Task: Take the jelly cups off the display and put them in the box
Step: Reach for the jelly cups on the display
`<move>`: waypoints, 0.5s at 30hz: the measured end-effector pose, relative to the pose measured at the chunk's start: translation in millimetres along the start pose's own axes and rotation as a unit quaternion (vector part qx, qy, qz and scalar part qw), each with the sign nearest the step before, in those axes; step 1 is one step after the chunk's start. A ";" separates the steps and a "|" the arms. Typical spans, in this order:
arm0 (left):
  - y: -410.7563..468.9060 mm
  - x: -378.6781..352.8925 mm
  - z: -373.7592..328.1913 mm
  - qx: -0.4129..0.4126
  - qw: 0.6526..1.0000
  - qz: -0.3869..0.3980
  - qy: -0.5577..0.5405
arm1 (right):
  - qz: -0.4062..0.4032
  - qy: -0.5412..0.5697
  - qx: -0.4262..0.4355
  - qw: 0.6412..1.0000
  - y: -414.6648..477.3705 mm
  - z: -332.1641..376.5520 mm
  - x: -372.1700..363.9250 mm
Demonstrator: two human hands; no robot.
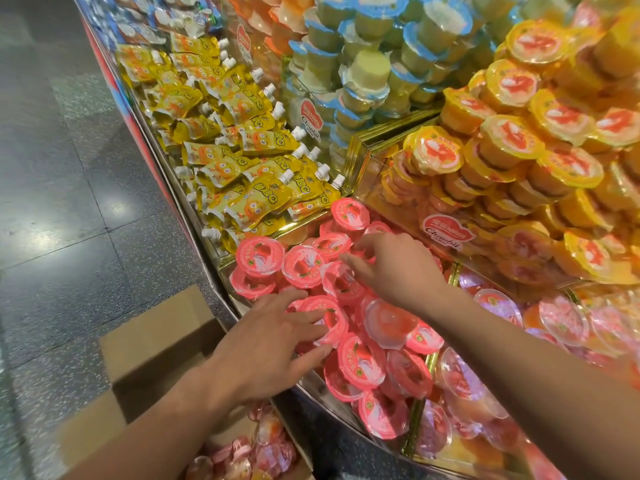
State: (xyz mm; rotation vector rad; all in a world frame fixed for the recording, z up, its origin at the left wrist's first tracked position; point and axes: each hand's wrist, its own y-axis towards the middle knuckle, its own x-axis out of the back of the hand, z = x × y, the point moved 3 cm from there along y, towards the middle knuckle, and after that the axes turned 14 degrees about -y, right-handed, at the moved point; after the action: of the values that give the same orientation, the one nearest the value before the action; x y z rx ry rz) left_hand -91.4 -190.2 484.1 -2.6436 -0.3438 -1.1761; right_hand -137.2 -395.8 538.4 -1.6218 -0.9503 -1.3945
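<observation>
Pink foil-lidded jelly cups (304,266) carry a red fruit print; the plastic spouted pouches (242,140) are yellow with orange faces; the cardboard box (156,341) is plain brown, the stone floor (52,168) speckled grey.

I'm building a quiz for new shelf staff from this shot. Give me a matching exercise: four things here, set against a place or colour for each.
Things
1. pink-lidded jelly cups
2. spouted pouches
3. blue-rimmed cups
4. cardboard box

Descriptions
A. lowest in view, flaps open, some cups inside
B. yellow with white caps
C. pile nearest the camera
D. stacked at the back, pale contents

Pairs: 1-C, 2-B, 3-D, 4-A
</observation>
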 end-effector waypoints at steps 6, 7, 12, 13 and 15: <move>-3.9 5.9 -3.9 -0.002 1.000 -0.004 0.009 | -0.011 0.035 0.048 0.998 -27.0 6.9 18.2; -6.7 7.8 -3.2 -0.002 1.000 -0.005 0.016 | -0.006 0.041 0.069 0.997 -32.0 10.9 19.5; -32.2 27.6 8.6 0.015 0.997 -0.023 0.069 | 0.022 -0.007 0.155 0.988 -56.7 34.3 16.3; -38.9 32.7 11.7 0.026 0.997 -0.019 0.075 | 0.042 -0.021 0.151 0.987 -60.4 37.9 15.2; -53.7 42.1 19.5 0.062 0.994 -0.001 0.087 | 0.057 -0.033 0.148 0.987 -67.8 46.5 14.5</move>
State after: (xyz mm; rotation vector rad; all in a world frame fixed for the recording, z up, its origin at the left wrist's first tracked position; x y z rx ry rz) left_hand -66.7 -128.5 508.8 -2.4159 -0.3752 -1.3298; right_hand -177.8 -324.7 554.3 -1.4796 -1.0329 -1.0710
